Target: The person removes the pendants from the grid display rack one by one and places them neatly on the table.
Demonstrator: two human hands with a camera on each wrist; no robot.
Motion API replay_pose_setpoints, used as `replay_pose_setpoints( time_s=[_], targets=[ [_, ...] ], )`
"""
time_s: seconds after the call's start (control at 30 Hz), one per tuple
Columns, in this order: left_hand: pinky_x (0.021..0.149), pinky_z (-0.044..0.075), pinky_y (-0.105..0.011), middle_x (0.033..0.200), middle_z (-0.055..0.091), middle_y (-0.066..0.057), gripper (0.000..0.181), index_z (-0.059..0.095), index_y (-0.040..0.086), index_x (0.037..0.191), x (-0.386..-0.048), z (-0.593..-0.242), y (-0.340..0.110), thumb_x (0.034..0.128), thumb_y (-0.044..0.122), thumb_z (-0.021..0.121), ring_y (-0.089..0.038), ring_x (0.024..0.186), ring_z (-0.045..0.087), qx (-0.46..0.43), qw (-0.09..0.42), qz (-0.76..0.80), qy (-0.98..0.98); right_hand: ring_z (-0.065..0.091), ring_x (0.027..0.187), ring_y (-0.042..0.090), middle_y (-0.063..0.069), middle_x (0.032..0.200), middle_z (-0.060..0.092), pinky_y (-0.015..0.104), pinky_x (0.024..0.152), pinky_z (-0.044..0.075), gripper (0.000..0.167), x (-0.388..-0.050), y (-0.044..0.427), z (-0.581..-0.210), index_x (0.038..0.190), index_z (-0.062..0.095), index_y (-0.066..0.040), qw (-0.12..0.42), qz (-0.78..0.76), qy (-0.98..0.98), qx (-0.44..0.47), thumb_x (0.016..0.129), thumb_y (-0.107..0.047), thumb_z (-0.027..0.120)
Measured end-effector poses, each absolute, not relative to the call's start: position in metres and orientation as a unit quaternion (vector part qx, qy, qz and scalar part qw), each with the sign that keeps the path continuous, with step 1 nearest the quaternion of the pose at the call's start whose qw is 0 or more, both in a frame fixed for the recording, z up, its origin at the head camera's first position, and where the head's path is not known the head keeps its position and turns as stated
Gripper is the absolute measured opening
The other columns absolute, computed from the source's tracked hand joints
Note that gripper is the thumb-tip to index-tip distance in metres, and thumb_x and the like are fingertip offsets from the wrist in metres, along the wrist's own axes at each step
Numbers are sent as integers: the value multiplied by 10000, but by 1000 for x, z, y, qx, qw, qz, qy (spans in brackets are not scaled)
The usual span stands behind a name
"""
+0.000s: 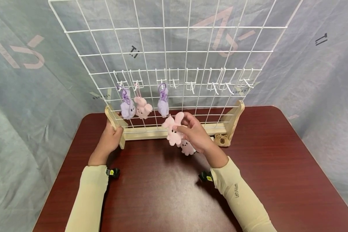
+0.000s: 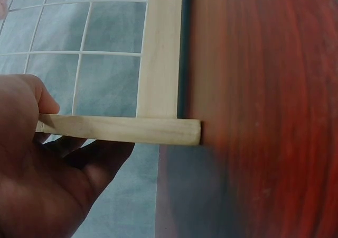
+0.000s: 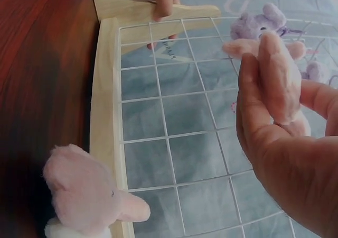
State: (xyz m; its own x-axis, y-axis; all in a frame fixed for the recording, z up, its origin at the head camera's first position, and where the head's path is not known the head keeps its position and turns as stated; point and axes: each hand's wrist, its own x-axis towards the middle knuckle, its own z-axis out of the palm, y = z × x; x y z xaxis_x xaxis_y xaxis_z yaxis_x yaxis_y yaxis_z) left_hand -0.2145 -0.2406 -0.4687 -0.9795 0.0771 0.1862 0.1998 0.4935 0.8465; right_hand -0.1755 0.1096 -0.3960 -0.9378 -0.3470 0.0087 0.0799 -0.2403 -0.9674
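Rabbit plush pinched in the right hand, before a white wire rack

Dark lettering runs along the pale yellow right sleeve (image 1: pixel 240 196) and seems to read "Letsslim". Behind, the wrinkled grey backdrop (image 1: pixel 301 71) carries large pale pink angular marks, a black print like "I.T", and small, reversed-looking words that appear to be "PLANNER". Black wrist straps (image 1: pixel 113 173) bear yellow-green labels too small to read.

Thumb and fingers of the right hand (image 1: pixel 195 132) pinch a fuzzy pink rabbit plush (image 1: pixel 173 131), ears up and dotted face showing, in front of the lower grid and beneath the nearer lilac plush. The left hand (image 1: pixel 108 138) grips the wooden side stand (image 1: pixel 234 120) at the opposite end from the brown plush, thumb on one face and fingers behind; the wood is pale, smooth and flat-cut.

The grid (image 1: pixel 175 61) is thin white wire in open rectangles, with angular white hooks (image 1: pixel 213 87) in a row. From three of them hang a lilac plush (image 1: pixel 128 108) on a glossy purple loop, a pink plush (image 1: pixel 143 109) on a beaded chain, and a second lilac plush (image 1: pixel 163 108).

Another pink plush (image 1: pixel 188 147) lies below the right hand on the red-brown, wood-grained table (image 1: pixel 159 193); the brown plush (image 1: pixel 222 140), round-eared, sits beside the right stand foot.
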Motion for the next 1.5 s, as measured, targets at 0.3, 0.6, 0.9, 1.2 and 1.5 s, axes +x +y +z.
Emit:
replay_pose_setpoints(
  time_s=[0.3, 0.6, 0.9, 1.2, 1.5],
  targets=[
    [1143, 374, -572, 1598, 458, -262, 619, 205, 30, 1618, -217, -469, -241, 1038, 29, 422, -371, 1414, 481, -86, 63, -498, -861, 719, 804, 141, 61, 1046, 614, 271, 629, 606, 632, -178, 109, -399, 1552, 390, -138, 135, -767, 616, -119, 994, 71, 600],
    [1142, 375, -568, 1603, 447, -280, 615, 204, 33, 1614, -217, -470, -241, 1036, 36, 415, -375, 1413, 486, -85, 65, -498, -861, 707, 748, 130, 37, 998, 644, 294, 631, 609, 597, -178, 109, -400, 1542, 428, -111, 125, -727, 662, -130, 998, 44, 616],
    [1150, 367, -594, 1621, 427, -280, 632, 175, 34, 1625, -218, -473, -242, 1040, 19, 414, -397, 1425, 477, -87, 58, -503, -858, 711, 816, 124, 75, 1036, 634, 288, 644, 605, 558, -178, 109, -403, 1514, 440, -92, 120, -722, 670, -124, 999, 26, 619],
    [1155, 366, -579, 1596, 447, -294, 609, 202, 24, 1608, -217, -471, -241, 1034, 32, 406, -390, 1405, 496, -85, 64, -501, -859, 727, 780, 140, 31, 965, 631, 283, 630, 597, 546, -181, 109, -409, 1470, 427, -63, 124, -718, 669, -144, 976, 64, 621],
    [1126, 383, -601, 1610, 425, -278, 629, 161, 17, 1630, -217, -470, -241, 1045, 42, 391, -409, 1401, 491, -91, 55, -509, -854, 726, 805, 131, 50, 960, 686, 276, 702, 619, 482, -183, 108, -415, 1402, 417, -11, 130, -710, 672, -167, 974, 107, 606]
  ],
)
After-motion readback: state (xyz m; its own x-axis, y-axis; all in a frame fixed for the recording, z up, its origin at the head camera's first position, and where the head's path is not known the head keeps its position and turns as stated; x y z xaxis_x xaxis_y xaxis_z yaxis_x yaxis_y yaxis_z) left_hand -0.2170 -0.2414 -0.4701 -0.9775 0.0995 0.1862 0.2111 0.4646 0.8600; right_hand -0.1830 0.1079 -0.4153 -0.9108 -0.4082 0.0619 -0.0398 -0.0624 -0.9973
